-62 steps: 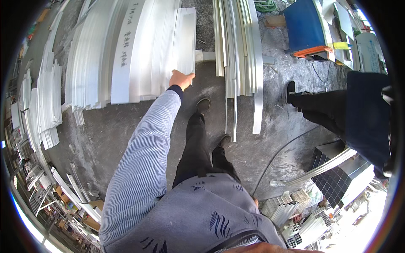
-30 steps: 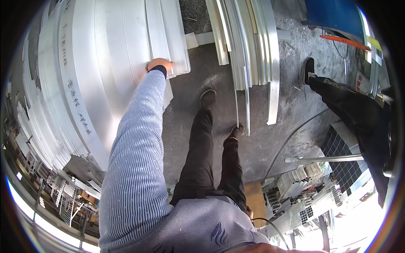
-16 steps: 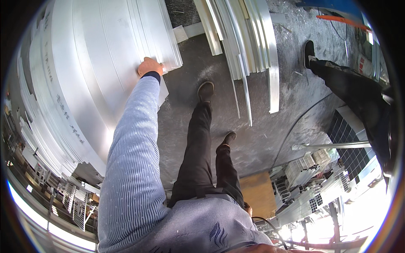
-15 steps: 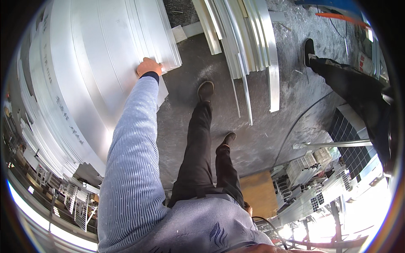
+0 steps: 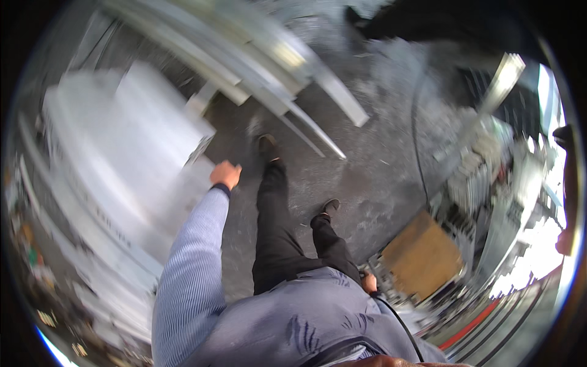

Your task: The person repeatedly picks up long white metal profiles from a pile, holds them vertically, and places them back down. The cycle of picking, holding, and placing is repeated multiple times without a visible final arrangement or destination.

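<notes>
My left hand (image 5: 225,174), in a striped sleeve, is beside the near corner of a stack of wide silvery metal profiles (image 5: 116,140). Its fingers are curled in and nothing shows in them. Motion blurs the stack's edges. Down by my right hip is my right hand (image 5: 369,282), small and partly covered, its fingers not clear enough to read. Long narrow metal strips (image 5: 339,98) reach over the floor ahead of my feet.
Another person's dark-clothed leg (image 5: 422,21) is at the far right. A black cable (image 5: 417,140) crosses the grey floor (image 5: 379,165). To the right are a brown board (image 5: 422,255), stacked profiles (image 5: 471,183) and a pale bar (image 5: 502,82) sticking out.
My left hand has come off the stack and now hangs past its corner, fingers curled. The view has turned, so the stack and strips appear slanted. More of my right hand shows.
</notes>
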### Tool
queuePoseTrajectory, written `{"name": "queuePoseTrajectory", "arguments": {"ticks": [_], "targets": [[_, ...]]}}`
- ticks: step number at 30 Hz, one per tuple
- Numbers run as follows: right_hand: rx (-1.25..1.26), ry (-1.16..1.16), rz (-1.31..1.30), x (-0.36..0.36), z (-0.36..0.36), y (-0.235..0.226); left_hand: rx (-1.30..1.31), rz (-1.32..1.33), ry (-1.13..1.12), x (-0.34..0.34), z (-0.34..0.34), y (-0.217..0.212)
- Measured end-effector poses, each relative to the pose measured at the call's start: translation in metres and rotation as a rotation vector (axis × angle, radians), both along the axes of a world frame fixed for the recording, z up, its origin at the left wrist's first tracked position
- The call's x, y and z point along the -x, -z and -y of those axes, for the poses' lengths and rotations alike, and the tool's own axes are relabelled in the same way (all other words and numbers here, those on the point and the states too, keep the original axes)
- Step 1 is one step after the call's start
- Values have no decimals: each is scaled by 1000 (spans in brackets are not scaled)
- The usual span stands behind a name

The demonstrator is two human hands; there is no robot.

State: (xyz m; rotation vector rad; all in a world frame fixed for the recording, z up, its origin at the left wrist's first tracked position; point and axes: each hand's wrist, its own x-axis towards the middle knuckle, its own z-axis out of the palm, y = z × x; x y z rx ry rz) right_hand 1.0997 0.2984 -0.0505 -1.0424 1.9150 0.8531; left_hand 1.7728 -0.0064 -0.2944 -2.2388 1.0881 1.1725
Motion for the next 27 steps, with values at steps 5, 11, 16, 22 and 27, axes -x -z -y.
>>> {"name": "queuePoseTrajectory", "arguments": {"ticks": [5, 11, 16, 22, 27], "targets": [[266, 194, 90, 0, -37, 31, 114, -107, 216, 81, -12, -41], [461, 515, 292, 60, -60, 44, 136, -181, -114, 164, -43, -116], [584, 903, 297, 165, -116, 49, -18, -134, -204, 282, -81, -176], [675, 1260, 71, 265, -223, 88, -78, -340, -37, 491, -98, -229], [571, 1443, 71, 294, -276, 121, 54, -405, 261, 643, -60, -252]]}}
